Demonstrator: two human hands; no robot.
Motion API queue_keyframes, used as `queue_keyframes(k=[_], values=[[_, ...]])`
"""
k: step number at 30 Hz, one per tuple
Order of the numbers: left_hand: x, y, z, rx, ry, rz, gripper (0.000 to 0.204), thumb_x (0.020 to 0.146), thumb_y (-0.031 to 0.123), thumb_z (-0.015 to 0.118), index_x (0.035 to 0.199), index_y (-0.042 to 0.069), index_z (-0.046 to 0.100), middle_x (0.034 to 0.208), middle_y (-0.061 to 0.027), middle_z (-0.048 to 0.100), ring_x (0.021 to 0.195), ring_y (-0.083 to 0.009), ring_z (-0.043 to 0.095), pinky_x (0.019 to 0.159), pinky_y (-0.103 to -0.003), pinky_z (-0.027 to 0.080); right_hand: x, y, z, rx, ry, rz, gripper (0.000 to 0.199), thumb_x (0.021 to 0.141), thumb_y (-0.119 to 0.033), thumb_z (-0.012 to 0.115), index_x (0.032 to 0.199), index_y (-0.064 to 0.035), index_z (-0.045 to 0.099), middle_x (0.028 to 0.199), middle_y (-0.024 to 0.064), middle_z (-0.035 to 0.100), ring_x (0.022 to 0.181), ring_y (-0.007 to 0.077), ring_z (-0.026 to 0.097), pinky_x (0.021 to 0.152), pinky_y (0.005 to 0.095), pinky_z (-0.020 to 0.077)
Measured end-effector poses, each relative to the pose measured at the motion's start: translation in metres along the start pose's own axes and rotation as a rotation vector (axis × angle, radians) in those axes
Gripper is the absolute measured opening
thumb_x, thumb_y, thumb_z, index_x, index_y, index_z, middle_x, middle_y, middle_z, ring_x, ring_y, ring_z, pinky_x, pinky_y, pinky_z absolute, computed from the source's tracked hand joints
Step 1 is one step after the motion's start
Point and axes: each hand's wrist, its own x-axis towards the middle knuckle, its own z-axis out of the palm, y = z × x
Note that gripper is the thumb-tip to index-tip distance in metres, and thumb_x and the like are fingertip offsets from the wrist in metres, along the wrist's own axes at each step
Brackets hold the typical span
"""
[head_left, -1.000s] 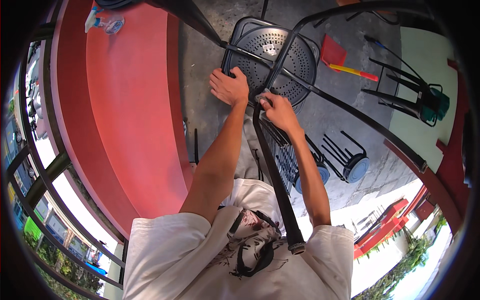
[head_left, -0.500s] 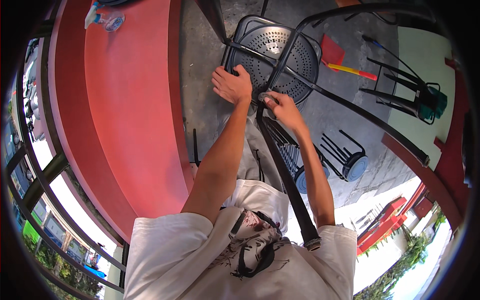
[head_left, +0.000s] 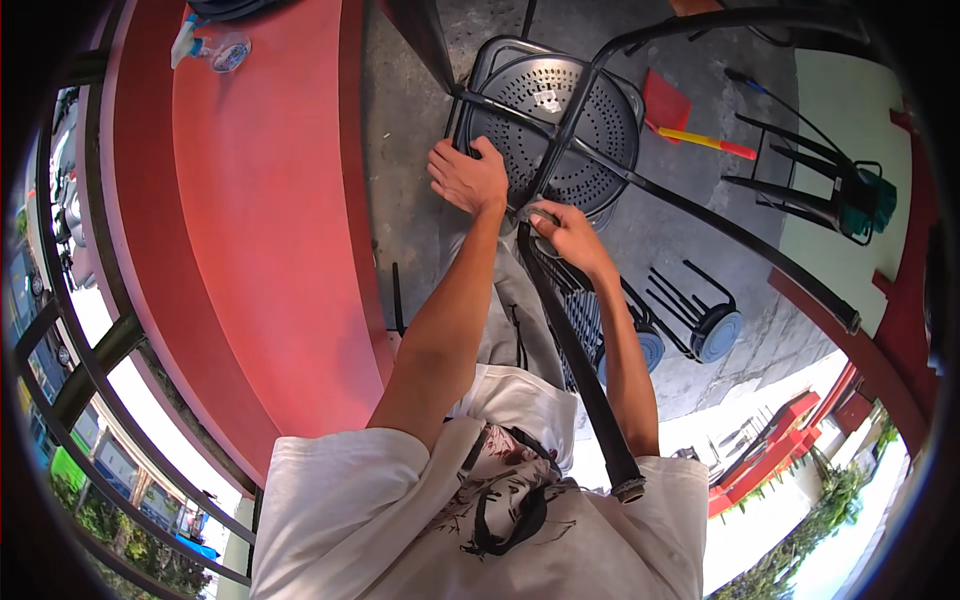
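While you lean over the stool, these are the notes for this moment.

Left hand: your left hand (head_left: 468, 178) lies palm down on the near-left rim of the black perforated stool seat (head_left: 560, 125), fingers curled over the edge; it looks like a bracing grip to keep the seat from shifting.

Right hand: your right hand (head_left: 562, 228) is clenched around the black metal leg (head_left: 575, 350) where it meets the seat's near edge, thumb wrapped over; the grip reads as steadying that joint.

Stool position: seat sits far centre on the grey concrete floor (head_left: 700, 240), its frame bars crossing over the seat; the long leg runs back toward your chest and ends at a round foot cap (head_left: 628, 490).

Tabletop: red curved tabletop (head_left: 240, 230) runs along your left, close beside the stool.

Bottle: a clear spray bottle with a blue-and-white head (head_left: 205, 48) lies at the far end of the tabletop; any label is too small to make out.

Dustpan: red dustpan with a yellow and red handle (head_left: 690, 125) lies on the floor right of the seat.

Other stools: black stools (head_left: 700, 320) tipped over near right; another black frame with a green object (head_left: 850, 200) far right.

Signs: none legible.
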Motion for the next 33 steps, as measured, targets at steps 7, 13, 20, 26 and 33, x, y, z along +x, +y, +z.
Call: queue_keyframes(k=[7, 13, 20, 26, 33], values=[[0.0, -0.001, 0.002, 0.04, -0.026, -0.015, 0.033, 0.084, 0.032, 0.055, 0.102, 0.005, 0.056, 0.104, -0.0134, 0.059, 0.104, -0.0349, 0.057, 0.087, -0.049, 0.043, -0.017, -0.007, 0.003, 0.227, -0.01, 0.071, 0.017, 0.098, -0.015, 0.059, 0.101, 0.0009, 0.066, 0.082, -0.0066, 0.058, 0.077, 0.0054, 0.047, 0.071, 0.0235, 0.04], [0.0, -0.005, 0.003, 0.067, -0.053, 0.013, 0.034, 0.086, 0.033, 0.054, 0.104, 0.004, 0.055, 0.104, -0.0142, 0.058, 0.105, -0.036, 0.056, 0.088, -0.05, 0.043, -0.056, 0.001, 0.028, 0.557, 0.095, 0.032, 0.021, 0.1, -0.017, 0.058, 0.112, -0.0007, 0.066, 0.085, -0.0064, 0.057, 0.079, 0.0043, 0.045, 0.074, 0.023, 0.0396], [0.01, -0.032, -0.011, -0.062, -0.297, 0.233, 0.052, 0.084, 0.029, 0.062, 0.124, -0.001, 0.048, 0.126, -0.0229, 0.047, 0.122, -0.0425, 0.046, 0.101, -0.051, 0.038, -0.036, 0.016, 0.043, 0.368, 0.486, -0.101, 0.027, 0.098, -0.019, 0.061, 0.115, 0.0028, 0.064, 0.092, -0.0021, 0.062, 0.086, 0.0083, 0.052, 0.079, 0.0243, 0.0428], [0.029, -0.023, -0.084, -0.074, -0.815, 1.021, 0.065, 0.075, 0.017, 0.071, 0.13, -0.003, 0.043, 0.142, -0.0279, 0.035, 0.132, -0.0465, 0.036, 0.11, -0.053, 0.03, -0.062, 0.041, 0.053, 0.6, 0.36, -0.005, 0.027, 0.099, -0.018, 0.06, 0.117, 0.0001, 0.067, 0.097, -0.003, 0.065, 0.087, 0.0065, 0.054, 0.081, 0.0251, 0.0449], [0.03, 0.039, -0.059, 0.294, -0.815, 1.432, 0.089, 0.071, 0.024, 0.079, 0.143, -0.004, 0.035, 0.155, -0.0314, 0.022, 0.146, -0.0481, 0.02, 0.119, -0.055, 0.019, -0.032, 0.039, 0.076, 0.383, 0.634, -0.219, 0.029, 0.098, -0.018, 0.061, 0.117, 0.0033, 0.064, 0.095, 0.0014, 0.066, 0.089, 0.0109, 0.055, 0.083, 0.0262, 0.0453]])
